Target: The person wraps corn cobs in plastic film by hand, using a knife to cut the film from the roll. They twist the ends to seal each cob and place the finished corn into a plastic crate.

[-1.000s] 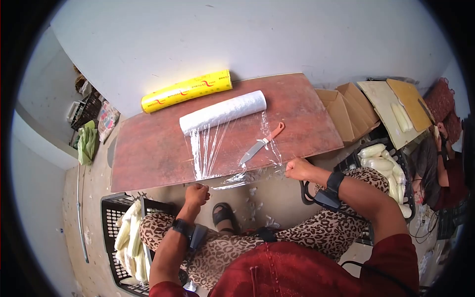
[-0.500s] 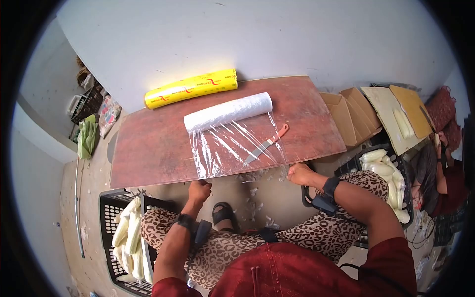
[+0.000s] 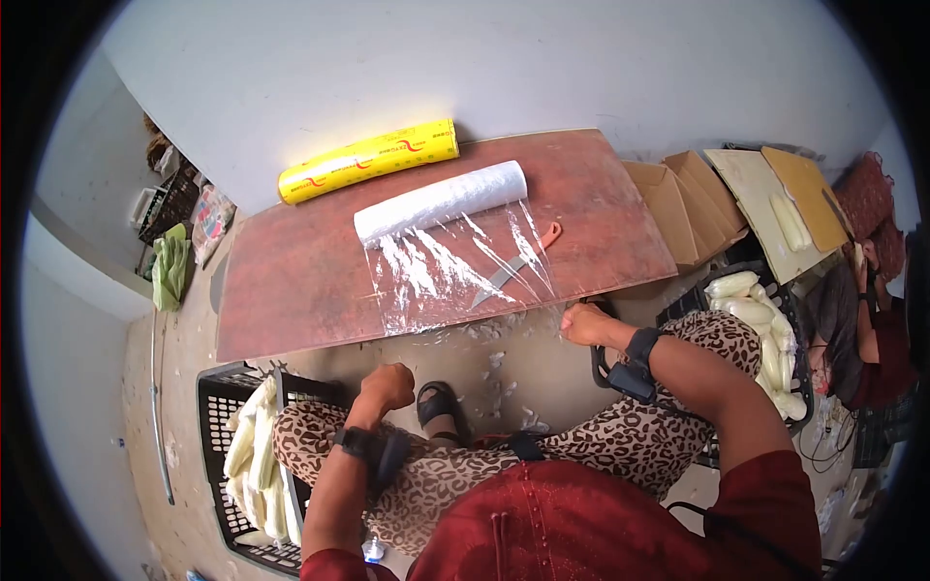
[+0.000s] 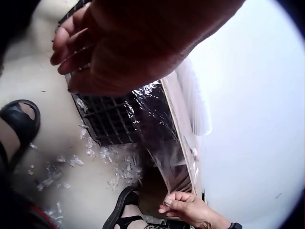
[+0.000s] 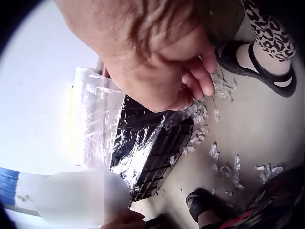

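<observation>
A white roll of cling film (image 3: 441, 205) lies on the red-brown table (image 3: 281, 290). From it a clear sheet (image 3: 417, 276) runs down past the front edge. My right hand (image 3: 586, 323) pinches the sheet's right corner; in the left wrist view the film gathers toward those fingertips. Just below the table edge, my left hand (image 3: 389, 385) is apart from the film. Its fingers (image 4: 76, 59) are loosely bent with nothing between them. Under the sheet is a knife (image 3: 504, 278) with an orange handle.
Behind the roll lies a yellow printed tube (image 3: 368, 161). Black crates of wrapped pale corn cobs stand left (image 3: 257, 465) and right (image 3: 756, 320) of my legs. A cardboard box (image 3: 683, 208) sits right of the table, near another person (image 3: 877, 339). Film scraps (image 5: 233, 171) litter the floor.
Both hands first held the film up near the table's edge. My left hand has let go and drawn back toward my knee. The sheet now lies over the knife.
</observation>
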`<state>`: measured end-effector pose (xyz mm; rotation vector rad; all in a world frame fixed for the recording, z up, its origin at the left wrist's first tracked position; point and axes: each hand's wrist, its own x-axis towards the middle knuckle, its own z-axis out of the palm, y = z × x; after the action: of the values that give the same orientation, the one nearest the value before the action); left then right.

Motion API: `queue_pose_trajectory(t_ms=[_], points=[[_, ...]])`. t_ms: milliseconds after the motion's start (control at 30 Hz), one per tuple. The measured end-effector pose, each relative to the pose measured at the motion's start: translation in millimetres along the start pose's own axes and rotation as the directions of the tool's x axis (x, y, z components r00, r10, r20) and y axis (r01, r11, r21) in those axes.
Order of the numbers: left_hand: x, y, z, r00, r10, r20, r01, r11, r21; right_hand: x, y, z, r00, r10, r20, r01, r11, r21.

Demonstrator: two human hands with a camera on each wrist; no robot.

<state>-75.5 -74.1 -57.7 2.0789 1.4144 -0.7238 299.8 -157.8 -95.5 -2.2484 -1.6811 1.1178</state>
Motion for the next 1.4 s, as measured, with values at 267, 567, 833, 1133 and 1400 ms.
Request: queue_pose_trajectory(t_ms=[267,567,833,1133,1400], points=[[-73,22,-73,0.959,0.272,-0.077,-0.283,0.917,-0.282,16,26,2,0.982,-0.004,0.190,0.085,0.905,-0.417],[4,21,-57,0.879,0.430,-0.204,-0.439,0.566,-0.698,-61,-80,-71,0.737,-0.396,0.548,0.404,0.908,0.112],[14,14,-33,0.895,0.349,-0.279,-0.445,0.756,-0.480,-27,-48,-36,0.868,-0.457,0.192,0.475,0.878,-0.055],[18,19,-3,0.873,0.286,-0.395,-0.252,0.958,0.137,-30,-28,-20,0.934,-0.341,0.104,0.356,0.875,-0.328],[41,-1,5,0.897,0.206,-0.391,-0.171,0.978,0.123,-25,12,-39,0.999,-0.018,0.035,0.028,0.958,-0.286]])
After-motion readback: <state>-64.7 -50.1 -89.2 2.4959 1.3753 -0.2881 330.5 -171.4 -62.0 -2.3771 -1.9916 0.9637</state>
